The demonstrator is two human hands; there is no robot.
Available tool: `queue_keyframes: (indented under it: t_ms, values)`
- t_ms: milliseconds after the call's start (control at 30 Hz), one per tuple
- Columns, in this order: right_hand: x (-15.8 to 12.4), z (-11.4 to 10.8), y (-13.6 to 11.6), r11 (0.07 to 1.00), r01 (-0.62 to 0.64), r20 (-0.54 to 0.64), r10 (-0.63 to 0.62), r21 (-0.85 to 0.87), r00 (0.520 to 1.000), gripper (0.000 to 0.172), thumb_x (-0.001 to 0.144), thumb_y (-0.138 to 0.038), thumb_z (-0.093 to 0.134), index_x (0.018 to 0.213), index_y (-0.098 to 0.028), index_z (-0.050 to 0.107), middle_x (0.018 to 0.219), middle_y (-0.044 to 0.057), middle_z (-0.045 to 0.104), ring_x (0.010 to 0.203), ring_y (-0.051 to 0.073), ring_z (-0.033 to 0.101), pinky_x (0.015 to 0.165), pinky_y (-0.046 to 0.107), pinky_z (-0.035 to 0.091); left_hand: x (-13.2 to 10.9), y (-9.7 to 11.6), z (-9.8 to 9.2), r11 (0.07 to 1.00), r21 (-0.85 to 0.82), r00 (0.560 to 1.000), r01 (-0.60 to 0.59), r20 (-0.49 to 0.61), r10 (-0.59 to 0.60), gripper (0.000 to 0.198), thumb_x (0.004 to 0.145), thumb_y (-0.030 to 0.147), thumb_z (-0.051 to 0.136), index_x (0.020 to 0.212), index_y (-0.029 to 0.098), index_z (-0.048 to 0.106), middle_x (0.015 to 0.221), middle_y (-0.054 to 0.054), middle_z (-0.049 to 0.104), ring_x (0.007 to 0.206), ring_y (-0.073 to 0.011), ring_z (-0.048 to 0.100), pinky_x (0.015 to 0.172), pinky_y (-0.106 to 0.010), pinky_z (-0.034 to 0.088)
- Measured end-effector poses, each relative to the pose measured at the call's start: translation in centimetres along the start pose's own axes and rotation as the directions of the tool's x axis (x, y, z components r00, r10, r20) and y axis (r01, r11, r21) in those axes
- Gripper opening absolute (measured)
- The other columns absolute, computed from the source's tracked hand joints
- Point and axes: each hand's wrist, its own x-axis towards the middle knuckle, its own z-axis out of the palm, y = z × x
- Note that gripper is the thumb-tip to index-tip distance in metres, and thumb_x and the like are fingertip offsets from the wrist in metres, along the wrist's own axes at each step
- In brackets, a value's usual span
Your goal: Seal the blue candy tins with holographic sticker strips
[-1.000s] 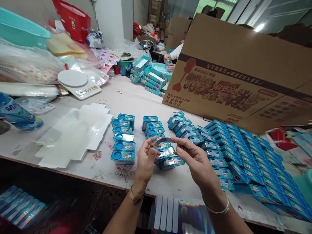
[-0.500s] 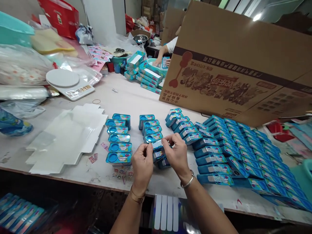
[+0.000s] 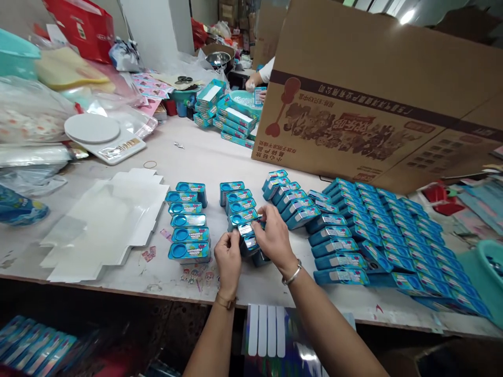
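Observation:
Small blue candy boxes stand in rows on the white table [image 3: 204,157]. My left hand [image 3: 228,259] and my right hand [image 3: 273,238] press a shiny sticker strip [image 3: 245,229] onto a blue box [image 3: 250,243] in the middle row [image 3: 238,204], fingers pinched at its two ends. A left row of boxes [image 3: 187,230] marked with round windows lies beside my left hand. A large spread of blue boxes [image 3: 369,230] with stickers on them lies to the right of my right hand.
A big printed cardboard carton [image 3: 373,110] stands behind the boxes. Flat white card blanks [image 3: 113,214] lie at left, a white scale [image 3: 100,133] and plastic bags behind. Another person's hands [image 3: 253,84] work at the far end by stacked blue cartons [image 3: 231,120]. Holographic sticker sheets [image 3: 271,340] sit below the table edge.
My hands held the sticker strip up in the air; they have come down and forward and now press it on a box in the middle row.

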Motion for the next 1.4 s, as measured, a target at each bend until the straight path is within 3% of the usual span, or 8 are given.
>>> queue_keyframes:
  t_ms: [133, 233, 367, 467, 567, 733, 900, 1400]
  values:
    - [0.1, -2.4, 0.9, 0.996, 0.036, -0.034, -0.033, 0.087, 0.999, 0.036, 0.081, -0.006, 0.042, 0.111, -0.019, 0.057, 0.101, 0.009, 0.057, 0.093, 0.022, 0.057, 0.083, 0.036, 0.048, -2.0, -1.1, -1.9, 0.996, 0.086, 1.0, 0.023, 0.007, -0.024, 0.021, 0.082, 0.035, 0.06, 0.09, 0.016, 0.062, 0.076, -0.002, 0.062, 0.069, -0.0163, 0.057, 0.063, -0.026, 0.047]
    - [-2.2, -6.7, 2.2, 0.993, 0.057, -0.125, -0.044, 0.102, 0.991, 0.031, 0.089, -0.012, 0.044, 0.116, -0.019, 0.058, 0.102, 0.009, 0.058, 0.096, 0.022, 0.058, 0.086, 0.036, 0.048, -6.1, -0.8, -3.6, 0.958, 0.226, 0.984, -0.178, 0.072, 0.166, 0.022, 0.089, 0.033, 0.057, 0.105, 0.018, 0.063, 0.095, -0.007, 0.067, 0.088, -0.0201, 0.063, 0.082, -0.033, 0.05]
    - [-9.2, -11.1, 3.5, 0.999, 0.028, 0.108, -0.032, 0.042, 0.994, 0.019, 0.096, -0.021, 0.05, 0.111, -0.02, 0.062, 0.094, 0.006, 0.063, 0.086, 0.02, 0.06, 0.078, 0.034, 0.05, -11.1, 0.4, -3.9, 0.742, 0.407, 0.809, -0.533, 0.501, 0.306, 0.019, 0.094, 0.027, 0.055, 0.108, 0.021, 0.066, 0.101, -0.009, 0.071, 0.098, -0.0262, 0.063, 0.089, -0.042, 0.046]
    - [-14.7, -10.8, 4.0, 0.993, 0.109, 0.312, -0.088, -0.048, 0.946, 0.025, 0.095, -0.02, 0.054, 0.119, -0.018, 0.061, 0.099, 0.009, 0.067, 0.093, 0.023, 0.061, 0.08, 0.037, 0.052, -12.4, 0.7, -2.7, 0.575, 0.482, 0.663, -0.662, 0.734, 0.148, 0.022, 0.096, 0.02, 0.049, 0.104, 0.019, 0.069, 0.094, -0.009, 0.073, 0.093, -0.0291, 0.064, 0.088, -0.047, 0.044]
    - [-18.3, -9.0, 4.2, 0.97, 0.194, 0.352, -0.132, -0.149, 0.927, 0.026, 0.097, -0.018, 0.052, 0.121, -0.018, 0.063, 0.099, 0.01, 0.067, 0.091, 0.024, 0.059, 0.078, 0.037, 0.053, -12.3, 0.5, -1.7, 0.518, 0.523, 0.605, -0.677, 0.796, -0.014, 0.029, 0.097, 0.015, 0.042, 0.088, 0.018, 0.068, 0.086, -0.009, 0.072, 0.088, -0.0279, 0.066, 0.082, -0.042, 0.045]
    - [-20.7, -7.6, 4.6, 0.92, 0.306, 0.269, -0.238, -0.246, 0.933, 0.034, 0.098, -0.016, 0.046, 0.128, -0.016, 0.061, 0.094, 0.01, 0.068, 0.083, 0.024, 0.058, 0.071, 0.038, 0.052, -12.3, 0.1, -1.8, 0.681, 0.518, 0.639, -0.517, 0.763, -0.094, 0.026, 0.099, 0.02, 0.039, 0.092, 0.02, 0.063, 0.087, -0.007, 0.073, 0.082, -0.0231, 0.069, 0.072, -0.032, 0.044]
    - [-21.9, -7.9, 5.3, 0.887, 0.381, 0.224, -0.328, -0.26, 0.917, 0.041, 0.096, -0.013, 0.044, 0.134, -0.017, 0.058, 0.112, 0.013, 0.071, 0.097, 0.025, 0.063, 0.089, 0.044, 0.053, -12.7, 0.0, -1.8, 0.778, 0.485, 0.683, -0.401, 0.723, -0.099, 0.025, 0.096, 0.021, 0.042, 0.118, 0.02, 0.055, 0.08, -0.002, 0.07, 0.073, -0.0203, 0.068, 0.067, -0.029, 0.043]
    - [-23.6, -8.3, 3.6, 0.86, 0.418, 0.172, -0.383, -0.293, 0.908, 0.039, 0.091, -0.008, 0.048, 0.124, -0.019, 0.064, 0.122, 0.013, 0.071, 0.114, 0.028, 0.066, 0.099, 0.049, 0.05, -12.9, -0.4, -2.5, 0.648, 0.496, 0.703, -0.578, 0.706, 0.087, 0.028, 0.098, 0.022, 0.039, 0.118, 0.02, 0.058, 0.083, -0.005, 0.073, 0.074, -0.0215, 0.072, 0.067, -0.029, 0.048]
